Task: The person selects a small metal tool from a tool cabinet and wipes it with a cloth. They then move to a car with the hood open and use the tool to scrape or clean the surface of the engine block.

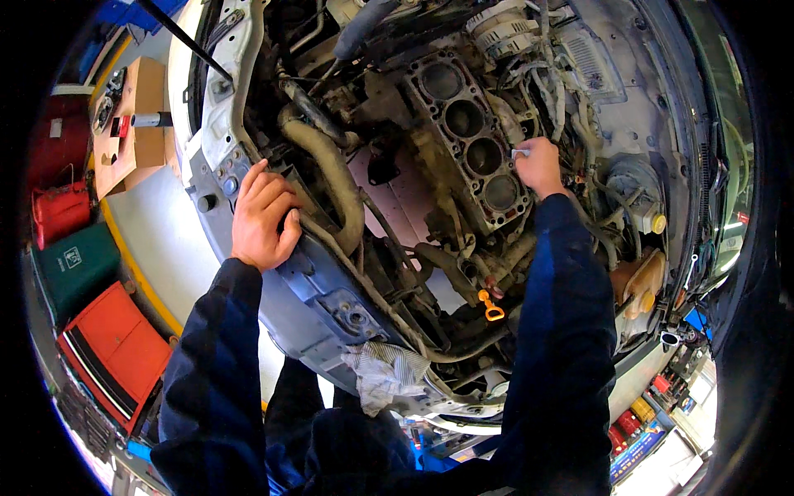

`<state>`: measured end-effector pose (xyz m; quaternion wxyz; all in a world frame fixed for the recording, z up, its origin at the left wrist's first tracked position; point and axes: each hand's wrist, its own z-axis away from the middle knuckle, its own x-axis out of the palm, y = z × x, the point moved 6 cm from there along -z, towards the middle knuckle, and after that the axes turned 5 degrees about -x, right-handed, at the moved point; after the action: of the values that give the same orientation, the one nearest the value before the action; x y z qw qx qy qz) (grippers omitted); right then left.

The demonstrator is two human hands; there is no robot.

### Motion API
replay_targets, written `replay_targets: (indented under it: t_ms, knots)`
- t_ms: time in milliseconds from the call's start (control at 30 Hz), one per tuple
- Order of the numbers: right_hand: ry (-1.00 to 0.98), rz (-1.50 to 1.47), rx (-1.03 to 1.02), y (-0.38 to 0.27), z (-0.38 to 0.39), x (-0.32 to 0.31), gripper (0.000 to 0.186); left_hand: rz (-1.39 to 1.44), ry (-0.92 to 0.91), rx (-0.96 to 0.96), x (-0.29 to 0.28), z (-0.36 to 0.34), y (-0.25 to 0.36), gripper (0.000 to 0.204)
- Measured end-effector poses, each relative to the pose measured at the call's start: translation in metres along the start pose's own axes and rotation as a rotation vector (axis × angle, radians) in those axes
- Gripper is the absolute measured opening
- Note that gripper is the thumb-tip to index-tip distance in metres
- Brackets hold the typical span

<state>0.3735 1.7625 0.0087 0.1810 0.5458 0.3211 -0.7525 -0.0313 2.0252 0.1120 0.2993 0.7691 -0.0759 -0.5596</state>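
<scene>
My left hand [266, 217] rests on the grey front panel [289, 277] of the car, fingers stretched out and nothing in them. My right hand [541, 168] is closed on a small pale flat piece [520, 153], mostly hidden by the fingers, at the right edge of the engine block [455, 169]. The block's top is bare, with several round cylinder bores in a row. An orange dipstick handle [491, 307] sticks up near the block's lower end.
A thick hose [335, 169] curves between the front panel and the block. Below, a crumpled rag [385, 374] lies on the front edge. A prop rod [186, 40] slants at upper left. Wiring [571, 116] and a reservoir with yellow cap [657, 223] stand at right.
</scene>
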Motion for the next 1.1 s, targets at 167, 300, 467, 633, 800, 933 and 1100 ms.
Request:
replay_targets:
  t_ms: [167, 300, 467, 633, 800, 933, 1100]
  knots:
    - [-0.133, 0.02, 0.039, 0.004, -0.002, 0.018, 0.021, -0.007, -0.007, 0.004, 0.001, 0.0, 0.0, 0.008]
    - [-0.24, 0.24, -0.07, -0.029, -0.003, 0.001, 0.023, 0.006, 0.001, 0.008, 0.0, -0.001, 0.0, 0.008]
    - [-0.108, 0.208, -0.079, -0.022, 0.0, -0.026, 0.02, 0.001, -0.006, 0.018, 0.001, 0.001, -0.001, 0.009]
    - [0.078, 0.026, -0.213, -0.022, 0.004, -0.031, 0.013, 0.005, 0.0, 0.009, 0.001, 0.001, -0.002, 0.008]
    - [0.05, 0.039, -0.21, -0.014, 0.009, -0.012, 0.015, -0.004, 0.009, 0.011, 0.001, 0.0, -0.001, 0.008]
    - [0.078, 0.05, -0.286, -0.023, 0.012, -0.008, 0.018, 0.008, 0.007, 0.004, 0.0, 0.002, -0.001, 0.009]
    - [0.021, 0.129, -0.272, -0.017, 0.009, 0.004, 0.017, -0.006, 0.003, 0.018, 0.001, 0.002, -0.002, 0.009]
